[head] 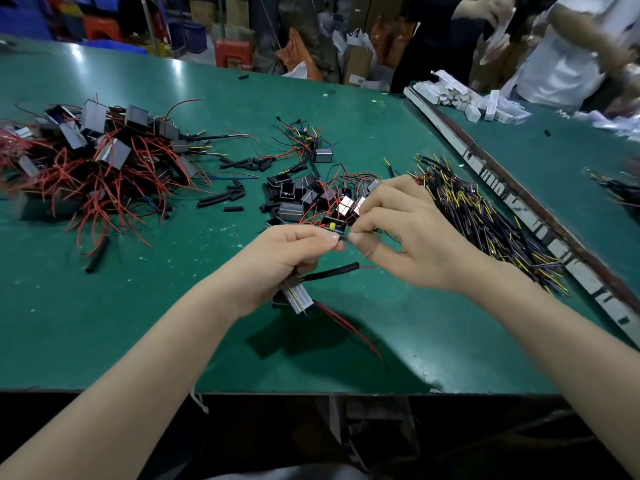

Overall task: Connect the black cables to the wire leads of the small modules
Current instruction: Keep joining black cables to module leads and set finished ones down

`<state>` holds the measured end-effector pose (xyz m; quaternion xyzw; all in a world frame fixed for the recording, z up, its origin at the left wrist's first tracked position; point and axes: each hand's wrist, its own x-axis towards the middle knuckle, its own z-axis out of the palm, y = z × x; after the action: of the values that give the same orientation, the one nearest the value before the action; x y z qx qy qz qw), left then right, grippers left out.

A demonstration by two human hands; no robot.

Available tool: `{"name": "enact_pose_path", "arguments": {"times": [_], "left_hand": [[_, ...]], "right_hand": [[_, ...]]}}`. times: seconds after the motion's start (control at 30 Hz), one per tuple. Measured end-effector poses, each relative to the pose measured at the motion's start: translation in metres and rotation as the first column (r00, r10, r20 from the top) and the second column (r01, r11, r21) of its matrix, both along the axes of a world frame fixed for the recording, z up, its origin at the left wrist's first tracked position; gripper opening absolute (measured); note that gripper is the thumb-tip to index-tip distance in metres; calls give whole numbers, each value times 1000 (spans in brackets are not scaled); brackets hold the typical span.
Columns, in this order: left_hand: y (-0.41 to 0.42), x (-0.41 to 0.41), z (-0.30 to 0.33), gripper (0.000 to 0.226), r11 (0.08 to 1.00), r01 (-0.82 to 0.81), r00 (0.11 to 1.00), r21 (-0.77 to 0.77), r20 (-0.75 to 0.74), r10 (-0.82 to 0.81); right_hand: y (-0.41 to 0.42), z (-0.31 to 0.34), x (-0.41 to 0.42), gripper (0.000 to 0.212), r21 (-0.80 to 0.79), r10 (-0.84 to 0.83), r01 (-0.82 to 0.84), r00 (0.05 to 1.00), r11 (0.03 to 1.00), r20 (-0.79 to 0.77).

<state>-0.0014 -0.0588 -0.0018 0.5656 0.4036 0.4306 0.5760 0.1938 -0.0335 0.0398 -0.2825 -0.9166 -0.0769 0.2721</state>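
My left hand (287, 258) grips a small grey module (298, 298) low in the palm, with red leads (349, 327) and a black cable (334, 271) trailing from it. Its thumb and forefinger pinch a thin wire end. My right hand (405, 233) meets it fingertip to fingertip and pinches the same wire junction (343, 238) just above the green table (173, 306). Behind the fingers lies a cluster of small black modules (304, 199) with red leads. The joint itself is hidden by the fingertips.
A big heap of modules with red wires (93, 157) fills the left. Loose black sleeve pieces (235, 195) lie mid-table. A pile of black and yellow cables (485, 216) lies right, beside a metal rail (519, 202). Other people (571, 46) work at the far right.
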Motion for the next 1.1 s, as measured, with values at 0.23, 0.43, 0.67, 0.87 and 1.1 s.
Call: {"name": "enact_pose_path", "arguments": {"times": [0.23, 0.43, 0.67, 0.87, 1.1], "left_hand": [[-8, -3, -1, 16, 460, 114, 619, 881, -425, 660], [-11, -1, -2, 13, 435, 89, 612, 896, -394, 686], [-6, 2, 1, 21, 925, -216, 933, 312, -212, 289], [-1, 3, 8, 35, 999, -42, 998, -27, -52, 40], [-1, 4, 11, 13, 936, 165, 980, -310, 157, -120]], "right_hand": [[-5, 6, -12, 18, -748, -318, 239, 947, 620, 39], [-6, 1, -9, 24, -996, -434, -65, 897, 61, -86], [-11, -4, 0, 18, -831, -350, -48, 893, 554, -284], [-22, -8, 0, 20, -525, -80, -89, 954, 847, -290], [-23, -12, -5, 18, -482, -80, -138, 911, 865, -404]]}}
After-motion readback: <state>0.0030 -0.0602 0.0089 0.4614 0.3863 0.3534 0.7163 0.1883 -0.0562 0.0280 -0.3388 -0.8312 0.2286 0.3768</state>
